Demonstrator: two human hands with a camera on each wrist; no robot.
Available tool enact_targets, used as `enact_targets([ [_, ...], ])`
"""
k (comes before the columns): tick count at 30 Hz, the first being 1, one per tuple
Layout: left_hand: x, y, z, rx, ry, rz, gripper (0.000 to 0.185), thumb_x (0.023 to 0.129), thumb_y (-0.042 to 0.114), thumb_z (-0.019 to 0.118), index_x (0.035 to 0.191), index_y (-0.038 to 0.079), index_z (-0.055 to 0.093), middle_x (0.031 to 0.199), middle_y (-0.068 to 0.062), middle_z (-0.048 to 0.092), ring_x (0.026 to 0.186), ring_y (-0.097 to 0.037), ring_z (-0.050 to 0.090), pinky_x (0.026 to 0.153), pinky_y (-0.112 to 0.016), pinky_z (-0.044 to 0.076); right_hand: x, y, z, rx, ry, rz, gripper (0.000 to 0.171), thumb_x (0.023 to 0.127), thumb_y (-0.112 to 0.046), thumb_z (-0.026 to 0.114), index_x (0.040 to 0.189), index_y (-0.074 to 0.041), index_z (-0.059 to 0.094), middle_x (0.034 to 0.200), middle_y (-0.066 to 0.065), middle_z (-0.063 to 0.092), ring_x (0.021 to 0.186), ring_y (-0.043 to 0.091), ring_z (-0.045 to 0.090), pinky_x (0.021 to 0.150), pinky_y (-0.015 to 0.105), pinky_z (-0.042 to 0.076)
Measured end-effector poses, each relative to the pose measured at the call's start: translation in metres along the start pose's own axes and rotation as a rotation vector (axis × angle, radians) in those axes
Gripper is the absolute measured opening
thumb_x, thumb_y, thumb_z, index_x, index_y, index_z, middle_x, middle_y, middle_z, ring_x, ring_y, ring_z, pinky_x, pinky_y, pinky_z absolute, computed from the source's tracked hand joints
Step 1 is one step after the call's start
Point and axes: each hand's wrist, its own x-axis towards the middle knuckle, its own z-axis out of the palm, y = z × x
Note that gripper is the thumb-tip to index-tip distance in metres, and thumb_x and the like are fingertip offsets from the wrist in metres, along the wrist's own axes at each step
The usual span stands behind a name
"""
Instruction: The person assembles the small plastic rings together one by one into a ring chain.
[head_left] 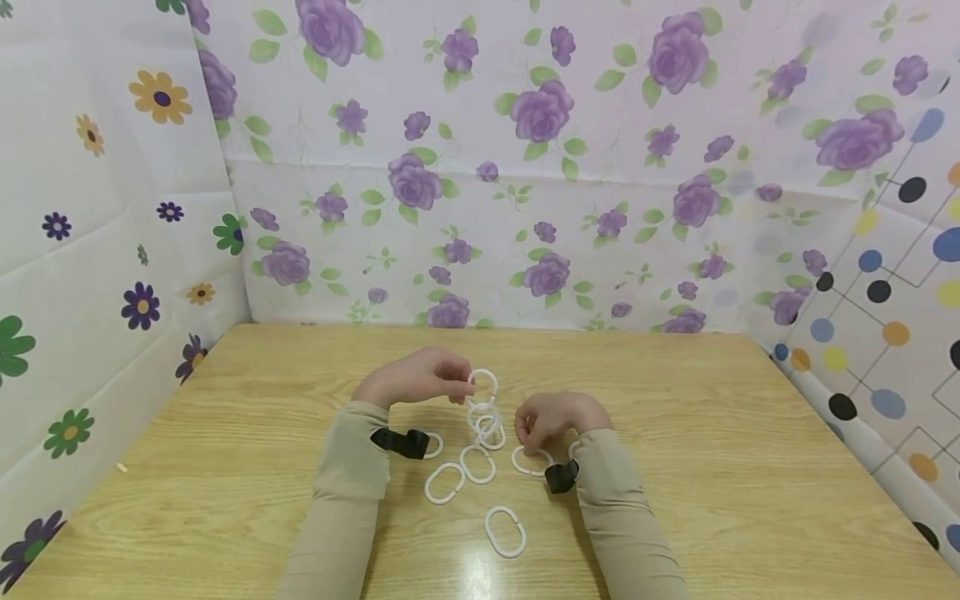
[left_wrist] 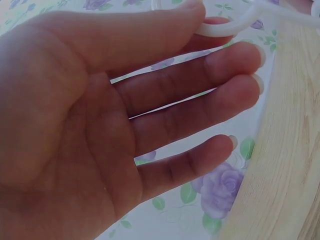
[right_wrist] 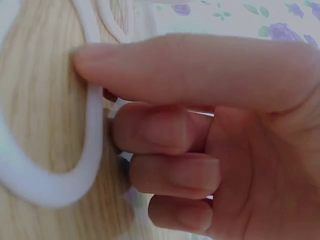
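Note:
In the head view, my left hand (head_left: 420,377) pinches a white oval plastic link (head_left: 496,387) between thumb and forefinger; the left wrist view shows the link (left_wrist: 220,30) at those fingertips, the other fingers loosely bent. Below it, several joined links (head_left: 502,435) trail down to the table. My right hand (head_left: 558,415) is low over the table, pinching another oval link (head_left: 531,473). In the right wrist view the thumb lies across that link (right_wrist: 92,130), the forefinger is mostly hidden behind it, and the other fingers are curled in.
A separate link (head_left: 512,555) lies nearer the front of the wooden table (head_left: 712,467). One link (head_left: 442,444) shows beside the left wrist camera, another (head_left: 572,450) partly behind the right wrist. Flowered sheets (head_left: 487,208) stand behind; patterned ones flank both sides.

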Motion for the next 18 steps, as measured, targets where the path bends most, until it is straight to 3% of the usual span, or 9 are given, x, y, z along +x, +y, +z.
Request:
enact_targets([
  [4, -0.0011, -0.0002, -0.0005, 0.006, 0.005, 0.008, 0.024, 0.098, 0.028, 0.057, 0.088, 0.007, 0.065, 0.082, -0.002, 0.068, 0.078, -0.019, 0.064, 0.072, -0.027, 0.047, -0.0013, -0.0001, -0.001, -0.041, 0.049, -0.054, 0.007, 0.081, -0.003, 0.069, 0.079, -0.006, 0.063, 0.069, -0.007, 0.052, 0.061, 0.007, 0.041, 0.059, 0.019, 0.033],
  [9, -0.0022, 0.0033, -0.0011, -0.014, -0.002, -0.035, 0.021, 0.098, 0.025, 0.057, 0.087, 0.008, 0.065, 0.084, -0.004, 0.068, 0.084, -0.03, 0.064, 0.073, -0.029, 0.046, -0.0017, 0.0, -0.0011, -0.064, 0.073, -0.08, 0.005, 0.08, -0.002, 0.068, 0.077, -0.005, 0.066, 0.066, -0.007, 0.053, 0.058, 0.006, 0.041, 0.058, 0.018, 0.034],
  [18, -0.0015, 0.0031, -0.0005, -0.005, -0.003, -0.049, 0.019, 0.098, 0.021, 0.057, 0.089, 0.006, 0.066, 0.084, -0.003, 0.068, 0.081, -0.02, 0.064, 0.075, -0.028, 0.048, -0.0024, -0.0016, -0.0037, -0.07, 0.058, -0.129, 0.004, 0.08, -0.01, 0.07, 0.08, -0.007, 0.067, 0.071, -0.009, 0.057, 0.064, 0.005, 0.045, 0.062, 0.018, 0.037],
])
